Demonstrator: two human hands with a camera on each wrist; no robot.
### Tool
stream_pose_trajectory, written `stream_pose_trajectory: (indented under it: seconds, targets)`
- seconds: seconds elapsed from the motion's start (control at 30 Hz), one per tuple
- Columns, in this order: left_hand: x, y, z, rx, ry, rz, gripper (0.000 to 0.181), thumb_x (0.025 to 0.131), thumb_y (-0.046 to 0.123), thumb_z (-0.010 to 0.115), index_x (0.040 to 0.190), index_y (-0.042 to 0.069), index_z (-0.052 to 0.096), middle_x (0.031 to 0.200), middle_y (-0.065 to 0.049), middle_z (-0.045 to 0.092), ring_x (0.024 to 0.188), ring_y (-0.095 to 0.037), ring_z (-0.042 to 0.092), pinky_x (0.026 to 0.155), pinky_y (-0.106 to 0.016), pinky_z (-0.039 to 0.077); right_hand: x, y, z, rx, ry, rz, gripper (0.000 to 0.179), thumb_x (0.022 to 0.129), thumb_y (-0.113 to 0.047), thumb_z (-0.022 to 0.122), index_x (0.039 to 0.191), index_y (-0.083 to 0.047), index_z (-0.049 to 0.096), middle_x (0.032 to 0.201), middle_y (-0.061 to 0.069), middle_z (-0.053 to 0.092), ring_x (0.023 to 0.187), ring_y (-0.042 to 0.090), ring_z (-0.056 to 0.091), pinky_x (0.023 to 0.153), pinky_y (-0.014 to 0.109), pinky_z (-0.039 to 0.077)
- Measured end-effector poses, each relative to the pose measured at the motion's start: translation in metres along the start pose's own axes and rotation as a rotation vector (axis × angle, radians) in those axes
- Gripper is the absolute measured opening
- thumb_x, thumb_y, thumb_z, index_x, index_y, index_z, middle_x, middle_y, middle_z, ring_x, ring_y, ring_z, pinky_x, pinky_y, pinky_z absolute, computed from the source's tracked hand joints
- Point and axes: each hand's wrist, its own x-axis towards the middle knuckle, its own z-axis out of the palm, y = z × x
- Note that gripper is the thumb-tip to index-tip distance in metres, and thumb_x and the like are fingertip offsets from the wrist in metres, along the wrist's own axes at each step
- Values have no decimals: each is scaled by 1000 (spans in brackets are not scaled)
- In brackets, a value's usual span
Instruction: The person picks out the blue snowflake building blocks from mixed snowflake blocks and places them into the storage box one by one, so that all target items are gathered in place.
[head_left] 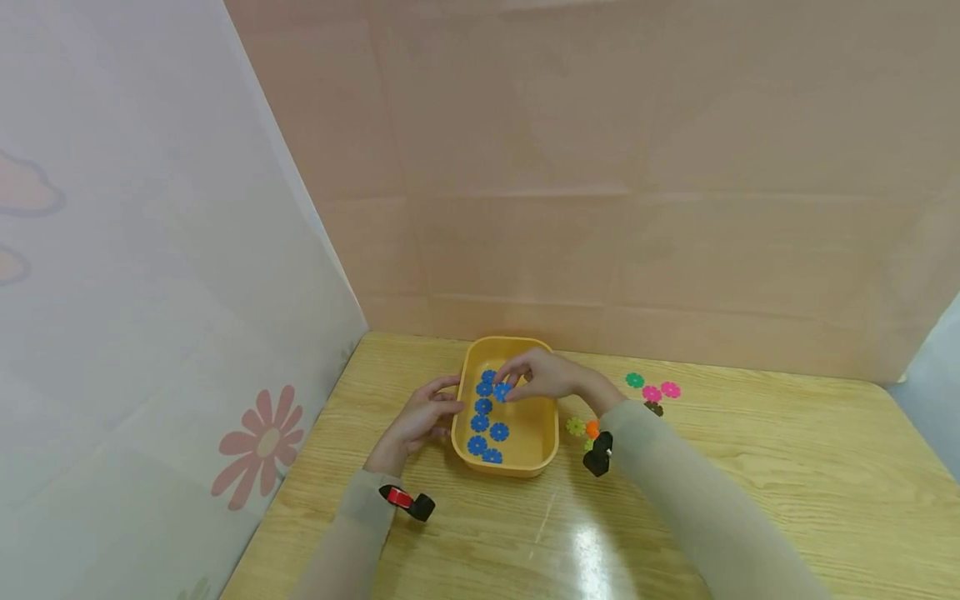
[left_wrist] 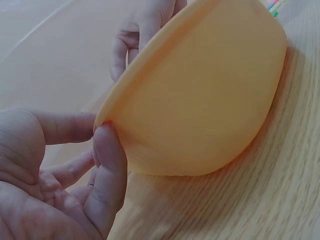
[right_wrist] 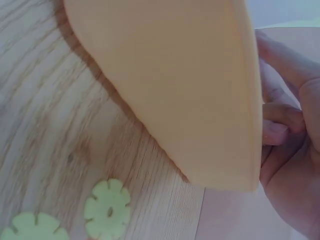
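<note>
A yellow plastic tub stands on the table, with several blue flower-shaped discs lying inside it, mostly along its left side. My left hand pinches the tub's left rim; the left wrist view shows thumb and forefinger on either side of the tub wall. Over the inside of the tub, my right hand has a blue flower disc between its thumb and forefinger tips. From the right wrist, the tub wall hides those fingertips; the other fingers are curled.
To the right of the tub lie yellow-green flower discs and an orange one, partly behind the right wrist camera. Farther right are a green disc, pink ones and a brown one. A covered wall rises behind the table.
</note>
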Motion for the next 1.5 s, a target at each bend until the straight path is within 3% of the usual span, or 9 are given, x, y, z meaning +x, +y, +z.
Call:
stream_pose_trajectory:
  seconds: [0.1,0.37,0.67,1.07,1.3,1.5]
  targets:
    - [0,0,0,-1,-2,-1,58,98,10,68,152,10,48,124,-23,61,95,-24,67,59,-28,56,5,1,1,-20,-37,15,31,93,-20,81,122,-10,76,100,-6,73,93,14,65,73,29,49]
    - [0,0,-3,-6,-2,1,57,99,10,67,152,10,48,124,-23,62,93,-23,68,59,-28,57,14,-5,3,-41,-116,78,28,94,-16,79,121,-12,76,105,-5,73,97,12,65,86,33,53]
    - [0,-3,-3,-16,-2,4,56,98,8,67,151,9,49,122,-22,63,92,-23,68,58,-29,57,26,0,9,-62,-199,142,26,93,-16,80,119,-15,76,107,-8,72,98,11,64,89,30,53]
    - [1,-2,-4,-1,-1,17,58,98,8,67,152,6,47,125,-26,62,96,-26,69,61,-31,59,28,-2,8,-71,-208,198,23,93,-17,80,116,-16,77,106,-9,72,97,9,63,89,28,52]
    - [0,-1,-3,-10,3,9,59,97,9,69,152,8,48,125,-25,61,96,-25,69,62,-30,59,27,-3,6,-79,-201,179,24,95,-12,78,119,-11,76,109,-4,75,96,9,67,90,30,54]
    - [0,0,-2,-4,3,14,57,98,8,67,152,7,48,124,-25,62,95,-24,69,61,-30,59,26,-3,5,-117,-169,165,24,95,-13,76,119,-12,76,103,-4,75,95,9,66,89,31,53]
